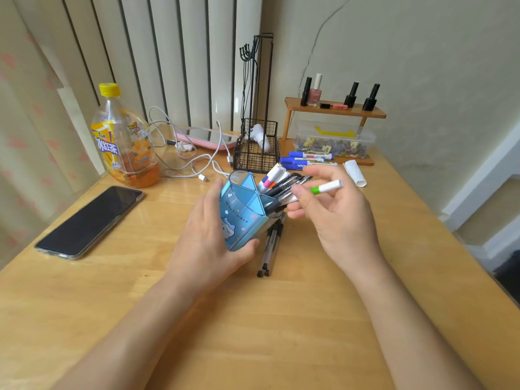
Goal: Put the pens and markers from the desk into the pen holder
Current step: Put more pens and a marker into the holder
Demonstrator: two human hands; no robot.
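Left hand (206, 243) wraps the blue pen holder (243, 212) at frame centre, tipped w/ its mouth to the right. Right hand (332, 212) pinches a green marker (326, 187) by the mouth. Risk: more tilt and pens slide out; gel pens (270, 249) below, blue markers (308, 160) above centre remain on the table (281, 333).

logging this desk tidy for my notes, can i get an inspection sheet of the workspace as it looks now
surface: wooden desk, bare near the person.
job's things: blue pen holder tilted, pens inside; green marker above it; black pens on the desk beside it; blue markers at the back.
clutter: phone, tea bottle, wire basket, clip box, nail polish shelf.
grippers: left hand grips the holder; right hand pinches the green marker.
cables: white cables loose behind the holder.
surroundings: curtain, blinds, cracked wall.
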